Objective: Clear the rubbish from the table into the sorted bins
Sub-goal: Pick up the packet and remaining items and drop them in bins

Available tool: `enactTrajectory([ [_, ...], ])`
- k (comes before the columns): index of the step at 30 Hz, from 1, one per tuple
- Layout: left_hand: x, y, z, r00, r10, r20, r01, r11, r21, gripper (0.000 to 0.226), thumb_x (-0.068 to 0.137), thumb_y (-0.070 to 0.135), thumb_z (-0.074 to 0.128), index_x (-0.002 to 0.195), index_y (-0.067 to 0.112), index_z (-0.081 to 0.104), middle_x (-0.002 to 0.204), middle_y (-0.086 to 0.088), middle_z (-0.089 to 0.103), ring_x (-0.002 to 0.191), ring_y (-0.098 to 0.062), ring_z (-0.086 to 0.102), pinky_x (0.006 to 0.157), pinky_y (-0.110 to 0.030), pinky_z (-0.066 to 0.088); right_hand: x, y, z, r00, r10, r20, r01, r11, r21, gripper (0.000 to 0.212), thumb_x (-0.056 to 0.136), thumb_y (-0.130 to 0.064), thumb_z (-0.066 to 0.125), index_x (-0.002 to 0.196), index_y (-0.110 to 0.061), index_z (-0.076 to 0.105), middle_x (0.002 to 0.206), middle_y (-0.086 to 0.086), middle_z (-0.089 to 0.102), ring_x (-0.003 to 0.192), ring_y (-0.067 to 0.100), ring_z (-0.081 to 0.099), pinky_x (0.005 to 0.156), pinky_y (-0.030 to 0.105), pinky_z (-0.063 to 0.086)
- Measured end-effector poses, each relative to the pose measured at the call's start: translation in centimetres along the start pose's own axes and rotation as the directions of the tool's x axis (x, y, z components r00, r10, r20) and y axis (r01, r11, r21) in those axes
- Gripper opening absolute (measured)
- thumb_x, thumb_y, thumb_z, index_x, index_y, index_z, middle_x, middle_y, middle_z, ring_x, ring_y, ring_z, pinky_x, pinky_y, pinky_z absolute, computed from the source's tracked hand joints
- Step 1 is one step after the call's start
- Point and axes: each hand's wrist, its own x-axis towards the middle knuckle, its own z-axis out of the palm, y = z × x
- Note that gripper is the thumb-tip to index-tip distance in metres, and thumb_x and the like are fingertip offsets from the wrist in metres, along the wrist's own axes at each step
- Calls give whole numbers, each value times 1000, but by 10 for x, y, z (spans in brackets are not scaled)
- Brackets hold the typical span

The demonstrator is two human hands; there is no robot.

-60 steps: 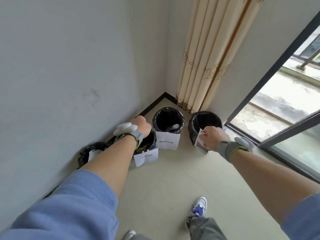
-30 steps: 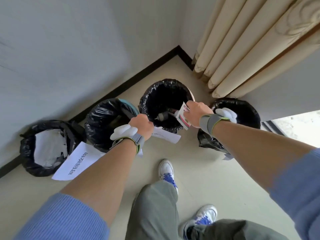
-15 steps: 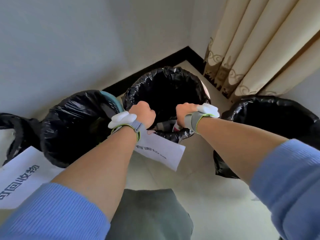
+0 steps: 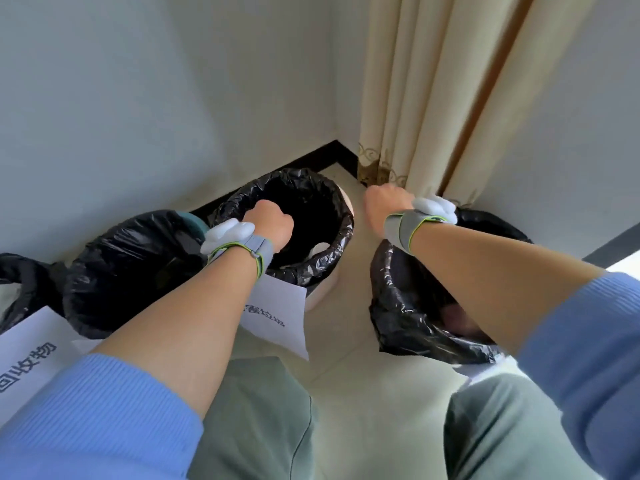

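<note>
Lining the corner floor, black-bagged bins stand in a row; the middle bin (image 4: 341, 216) has a pale item (image 4: 320, 249) inside. Left hand (image 4: 268, 223) hovers over it, grip curled closed, apparently empty. Right hand (image 4: 386, 207), fist-closed, hangs between middle and right bin (image 4: 398, 306); contents unseen.

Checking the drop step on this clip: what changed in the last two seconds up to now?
The right hand carried a small printed carton to the middle bin, reached in, and is now out beside it, closed, with no carton visible, so apparently let go there. The left hand stayed fisted, now over that bin's mouth. The bins and the paper label kept their places.
</note>
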Motion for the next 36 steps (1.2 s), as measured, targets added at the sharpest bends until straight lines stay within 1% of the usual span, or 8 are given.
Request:
enactTrajectory([
  [4, -19, 43, 30, 997, 46, 65, -43, 998, -47, 17, 87, 17, 50, 74, 6, 50, 68, -17, 58, 61, -30, 54, 64, -37, 52, -19, 61, -5, 989, 147, -28, -148, 989, -26, 24, 89, -14, 57, 111, -15, 66, 114, 10, 65, 103, 34, 64, 74, 33, 46],
  [10, -64, 115, 102, 949, 213, 232, -214, 977, -21, 19, 87, 10, 50, 83, -3, 63, 82, -21, 67, 78, -37, 66, 80, -39, 59, -68, 158, 3, 937, 348, -17, -348, 937, 18, 19, 86, -16, 56, 101, -14, 69, 104, 11, 68, 96, 33, 65, 71, 31, 49],
  [14, -78, 124, 142, 907, 280, 314, -291, 957, -13, 19, 89, 6, 45, 82, 1, 62, 80, -16, 62, 77, -34, 63, 80, -40, 58, -90, 183, 28, 916, 401, -16, -401, 916, -7, 34, 87, -18, 55, 121, -19, 61, 125, 10, 53, 118, 32, 46, 87, 38, 43],
  [21, -93, 120, 196, 837, 281, 469, -391, 907, 155, 20, 88, 5, 52, 98, 6, 70, 101, -17, 69, 95, -34, 67, 87, -41, 56, -116, 201, 84, 868, 496, 11, -489, 852, 188, 71, 87, -13, 57, 150, -16, 23, 141, 14, 36, 122, 39, 42, 93, 45, 40],
  [27, -92, 109, 219, 753, 314, 578, -514, 830, 218, 14, 88, 18, 59, 96, 16, 70, 101, -9, 71, 92, -28, 68, 82, -32, 54, -117, 201, 109, 842, 535, -75, -499, 823, 271, 71, 86, -5, 51, 151, -15, 25, 153, 9, 28, 142, 31, 22, 109, 49, 29],
  [29, -91, 108, 223, 741, 323, 588, -532, 816, 223, 24, 92, 24, 52, 108, 17, 70, 110, -8, 70, 102, -29, 64, 86, -32, 51, -119, 198, 121, 830, 554, -64, -517, 808, 282, 70, 86, -5, 52, 150, -17, 26, 159, 5, 17, 148, 27, 7, 112, 53, 25],
  [32, -87, 105, 219, 753, 355, 554, -575, 764, 291, 37, 97, 22, 38, 124, 17, 63, 127, -7, 62, 119, -31, 54, 96, -36, 45, -118, 196, 129, 850, 520, -83, -484, 834, 266, 68, 88, -4, 49, 151, -15, 26, 156, 3, 26, 149, 28, 1, 108, 49, 33],
  [36, -76, 91, 213, 771, 418, 480, -622, 656, 428, 34, 96, 19, 34, 107, 14, 66, 112, -7, 67, 102, -33, 59, 85, -39, 44, -112, 196, 130, 854, 511, -92, -477, 843, 250, 62, 89, -6, 47, 149, -13, 29, 151, 2, 34, 150, 27, 2, 102, 46, 37],
])
